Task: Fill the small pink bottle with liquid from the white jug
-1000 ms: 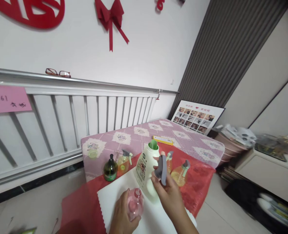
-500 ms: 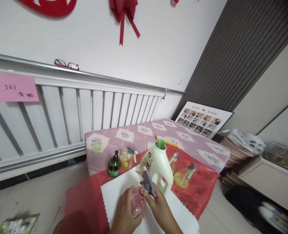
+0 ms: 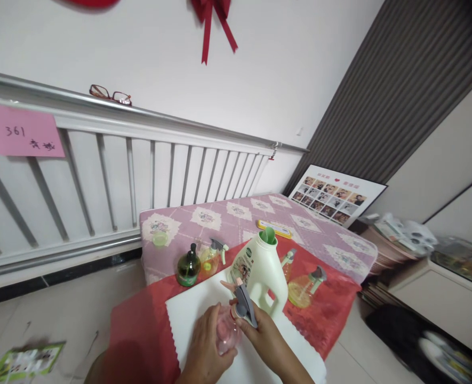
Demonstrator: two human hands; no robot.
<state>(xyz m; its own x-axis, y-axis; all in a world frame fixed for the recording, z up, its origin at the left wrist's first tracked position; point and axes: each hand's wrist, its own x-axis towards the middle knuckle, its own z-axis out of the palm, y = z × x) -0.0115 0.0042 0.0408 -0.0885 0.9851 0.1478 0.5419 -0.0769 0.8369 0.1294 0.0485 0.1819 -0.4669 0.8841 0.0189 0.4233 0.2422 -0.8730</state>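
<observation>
My left hand (image 3: 208, 341) is wrapped round the clear pink body of a spray bottle (image 3: 226, 332). The fingers of my right hand (image 3: 262, 333) grip its grey trigger head (image 3: 245, 304) at the neck, and the nozzle points up and away from me. Just behind stands a large pale green detergent jug (image 3: 260, 266) with a handle and a green spout in its uncapped mouth. A white scalloped-edge mat (image 3: 196, 304) lies below my hands. Whether the trigger head is fully seated on the bottle cannot be made out.
Left of the jug stand a dark green pump bottle (image 3: 188, 266) and a yellowish spray bottle (image 3: 212, 261). Right of it are a yellow spray bottle (image 3: 302, 292) and an orange one (image 3: 287, 264). A green cap (image 3: 159, 238) and a yellow box (image 3: 274, 229) lie on the patterned cover (image 3: 239, 212).
The whole view has shifted slightly as my head tilts. Both hands keep the same grip on the spray bottle, with hardly any movement of the fingers.
</observation>
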